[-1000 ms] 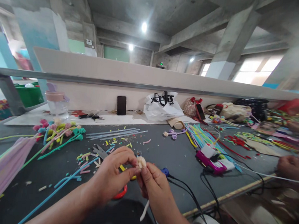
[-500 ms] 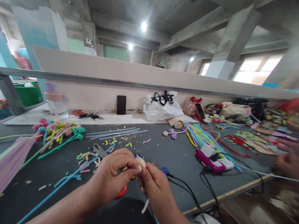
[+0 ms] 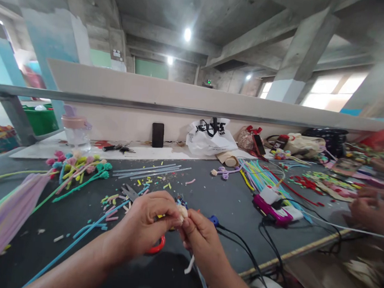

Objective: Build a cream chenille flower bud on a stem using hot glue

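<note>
At your far left, one bundle of long pastel fuzzy stems [image 3: 16,214] lies lengthwise, probably to keep its strands untangled. Next comes a heap of multicoloured knobbed fuzzy stems [image 3: 80,166], too overlapped to count. One pair of grey-bladed, red-handled scissors [image 3: 128,193] lies partly hidden by your left hand [image 3: 148,220], seemingly parked within reach. That hand pinches one side of a single cream fuzzy knot [image 3: 182,214], held between both hands over the dark grey bench [image 3: 213,252], likely so two grips steady so small a piece. Your right hand [image 3: 202,236] grasps its other side between thumb and fingers; one whitish tail [image 3: 189,265] hangs below. Farther right, a lilac fuzzy sprig [image 3: 228,170] shows three heads, two lilac and one cream, and one magenta-and-white power strip [image 3: 275,210] sits near the edge, perhaps for its cables.
</note>
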Demonstrator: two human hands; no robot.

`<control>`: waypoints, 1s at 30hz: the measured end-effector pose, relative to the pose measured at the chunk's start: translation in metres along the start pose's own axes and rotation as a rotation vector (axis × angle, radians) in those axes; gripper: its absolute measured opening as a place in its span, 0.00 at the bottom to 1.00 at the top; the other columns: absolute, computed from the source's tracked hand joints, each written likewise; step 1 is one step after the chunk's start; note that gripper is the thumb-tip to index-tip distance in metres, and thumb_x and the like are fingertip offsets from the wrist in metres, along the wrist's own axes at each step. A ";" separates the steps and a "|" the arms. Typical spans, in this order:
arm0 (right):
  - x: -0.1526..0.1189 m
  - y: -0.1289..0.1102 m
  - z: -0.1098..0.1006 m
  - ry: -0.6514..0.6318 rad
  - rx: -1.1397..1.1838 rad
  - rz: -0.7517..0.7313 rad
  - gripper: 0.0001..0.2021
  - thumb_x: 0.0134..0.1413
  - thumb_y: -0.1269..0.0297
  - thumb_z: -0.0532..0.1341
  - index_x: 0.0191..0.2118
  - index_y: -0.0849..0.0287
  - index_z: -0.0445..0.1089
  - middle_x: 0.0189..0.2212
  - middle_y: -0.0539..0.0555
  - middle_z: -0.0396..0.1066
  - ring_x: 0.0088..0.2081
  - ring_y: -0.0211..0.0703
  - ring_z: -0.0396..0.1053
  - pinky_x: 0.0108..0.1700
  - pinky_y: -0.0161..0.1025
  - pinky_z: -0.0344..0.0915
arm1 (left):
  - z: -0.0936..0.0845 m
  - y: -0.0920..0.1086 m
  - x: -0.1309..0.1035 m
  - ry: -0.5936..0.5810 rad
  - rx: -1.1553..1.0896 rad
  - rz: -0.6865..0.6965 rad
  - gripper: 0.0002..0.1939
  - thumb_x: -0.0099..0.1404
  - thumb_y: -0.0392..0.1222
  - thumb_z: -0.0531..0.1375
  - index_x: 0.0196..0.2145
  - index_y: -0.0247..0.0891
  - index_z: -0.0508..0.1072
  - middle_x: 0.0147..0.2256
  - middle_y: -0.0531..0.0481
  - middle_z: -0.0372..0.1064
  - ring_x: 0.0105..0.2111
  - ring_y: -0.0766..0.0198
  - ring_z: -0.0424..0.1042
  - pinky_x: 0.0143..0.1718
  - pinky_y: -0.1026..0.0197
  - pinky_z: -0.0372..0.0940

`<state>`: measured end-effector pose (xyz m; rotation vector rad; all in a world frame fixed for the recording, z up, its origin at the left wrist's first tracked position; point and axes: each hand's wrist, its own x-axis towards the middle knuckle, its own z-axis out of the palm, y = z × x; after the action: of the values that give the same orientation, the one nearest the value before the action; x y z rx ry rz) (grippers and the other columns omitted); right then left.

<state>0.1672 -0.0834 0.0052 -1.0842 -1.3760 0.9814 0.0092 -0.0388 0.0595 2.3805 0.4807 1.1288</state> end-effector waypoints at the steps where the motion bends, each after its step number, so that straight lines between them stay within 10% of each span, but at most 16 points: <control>1: 0.000 -0.001 0.000 -0.019 0.075 0.039 0.20 0.54 0.48 0.56 0.22 0.60 0.58 0.16 0.43 0.52 0.17 0.29 0.48 0.18 0.28 0.46 | -0.001 -0.001 0.000 0.022 0.008 0.008 0.07 0.59 0.31 0.59 0.25 0.35 0.74 0.25 0.51 0.68 0.27 0.70 0.68 0.30 0.70 0.63; 7: -0.002 -0.009 0.002 -0.103 0.478 0.207 0.17 0.53 0.50 0.58 0.28 0.59 0.61 0.15 0.41 0.53 0.14 0.25 0.39 0.14 0.26 0.40 | -0.003 -0.006 0.000 0.262 0.087 0.100 0.05 0.59 0.30 0.58 0.32 0.36 0.73 0.29 0.50 0.70 0.31 0.69 0.69 0.33 0.70 0.65; 30: -0.004 -0.010 0.005 -0.103 0.530 0.223 0.18 0.51 0.48 0.59 0.28 0.60 0.62 0.16 0.43 0.57 0.13 0.23 0.42 0.13 0.24 0.41 | 0.013 -0.007 -0.010 0.229 0.153 0.064 0.06 0.59 0.31 0.59 0.32 0.39 0.65 0.30 0.52 0.66 0.33 0.67 0.66 0.35 0.67 0.62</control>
<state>0.1611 -0.0896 0.0135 -0.7992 -0.9978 1.4810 0.0126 -0.0406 0.0423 2.4222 0.5896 1.4509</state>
